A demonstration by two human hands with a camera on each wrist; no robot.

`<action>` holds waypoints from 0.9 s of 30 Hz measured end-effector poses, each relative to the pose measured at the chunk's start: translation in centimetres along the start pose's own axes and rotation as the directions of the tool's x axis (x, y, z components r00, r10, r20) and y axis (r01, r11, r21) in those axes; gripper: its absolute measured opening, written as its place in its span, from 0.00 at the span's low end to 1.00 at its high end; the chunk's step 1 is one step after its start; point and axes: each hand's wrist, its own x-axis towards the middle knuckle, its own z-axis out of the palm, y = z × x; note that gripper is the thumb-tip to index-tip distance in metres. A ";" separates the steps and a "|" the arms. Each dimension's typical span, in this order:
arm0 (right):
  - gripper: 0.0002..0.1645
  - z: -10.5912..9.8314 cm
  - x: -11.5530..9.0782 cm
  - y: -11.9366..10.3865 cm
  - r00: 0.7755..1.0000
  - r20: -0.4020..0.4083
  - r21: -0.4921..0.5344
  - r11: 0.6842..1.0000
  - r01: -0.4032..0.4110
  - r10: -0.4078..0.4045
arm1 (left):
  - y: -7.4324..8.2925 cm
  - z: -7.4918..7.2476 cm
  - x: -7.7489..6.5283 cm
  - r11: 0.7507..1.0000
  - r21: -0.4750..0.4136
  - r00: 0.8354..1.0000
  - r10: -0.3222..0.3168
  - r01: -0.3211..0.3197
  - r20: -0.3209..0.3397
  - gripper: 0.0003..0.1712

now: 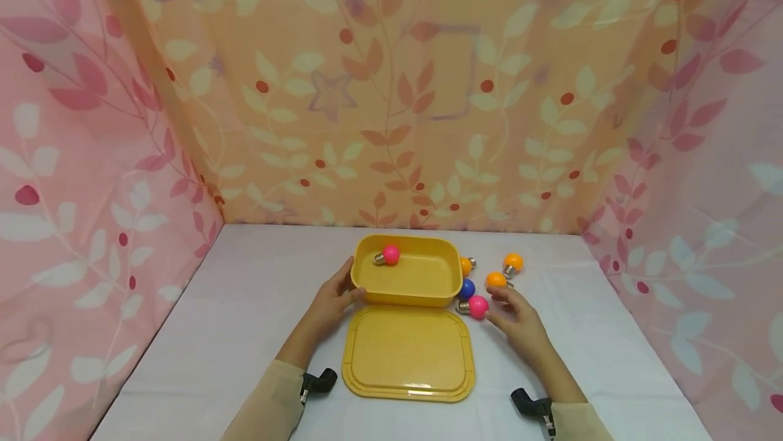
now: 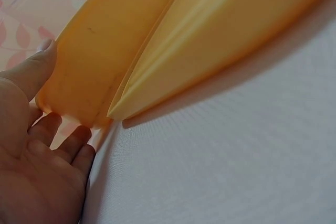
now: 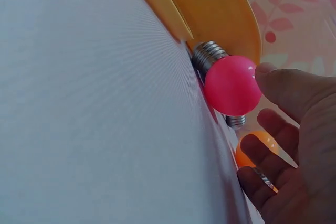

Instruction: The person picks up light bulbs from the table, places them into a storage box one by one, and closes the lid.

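Observation:
A yellow plastic box [image 1: 406, 299] stands with its open side up, and a pink light bulb [image 1: 391, 255] lies inside it. My left hand [image 1: 330, 298] holds the box's left front corner, thumb on its wall and fingers round the side, as the left wrist view [image 2: 47, 156] also shows. My right hand [image 1: 520, 322] hovers beside a second pink bulb [image 1: 478, 307], fingers loosely bent and apart, with nothing held. In the right wrist view the thumb is close to that pink bulb [image 3: 233, 85]; whether it touches cannot be told. An orange bulb [image 1: 496, 280] lies beyond the fingertips.
The box's yellow lid [image 1: 408, 354] lies flat in front of it. Right of the box are a blue bulb [image 1: 467, 289] and an orange bulb [image 1: 466, 266], both partly hidden. Farther right lies another orange bulb [image 1: 514, 263]. Patterned cloth walls [image 1: 391, 155] enclose the white table [image 1: 245, 312].

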 end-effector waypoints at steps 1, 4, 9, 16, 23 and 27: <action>0.33 0.1 0.0 0.1 1.000 0.004 0.004 1.000 -0.011 0.011 | 0.0 0.0 0.0 1.000 0.001 1.000 -0.001 0.001 0.000 0.48; 0.33 0.3 -0.1 0.2 0.999 0.026 0.001 0.999 -0.039 0.039 | 0.0 0.1 -0.1 1.000 0.002 1.000 -0.008 0.008 -0.001 0.48; 0.32 0.5 -0.1 0.3 0.997 0.048 -0.015 0.998 -0.054 0.055 | 0.1 0.0 0.0 1.000 0.000 1.000 -0.015 0.015 -0.008 0.48; 0.31 0.6 0.0 0.4 0.994 0.049 -0.067 0.994 -0.089 0.092 | 0.3 0.1 -0.2 1.000 0.005 1.000 -0.010 0.010 -0.014 0.48; 0.30 0.9 0.0 0.7 0.993 0.044 -0.062 0.992 -0.109 0.112 | 0.3 0.1 -0.2 1.000 -0.003 1.000 -0.003 0.003 -0.006 0.49; 0.30 0.9 0.0 0.6 0.992 0.038 -0.057 0.991 -0.120 0.122 | 0.3 0.1 -0.2 1.000 -0.005 1.000 -0.007 0.007 -0.005 0.48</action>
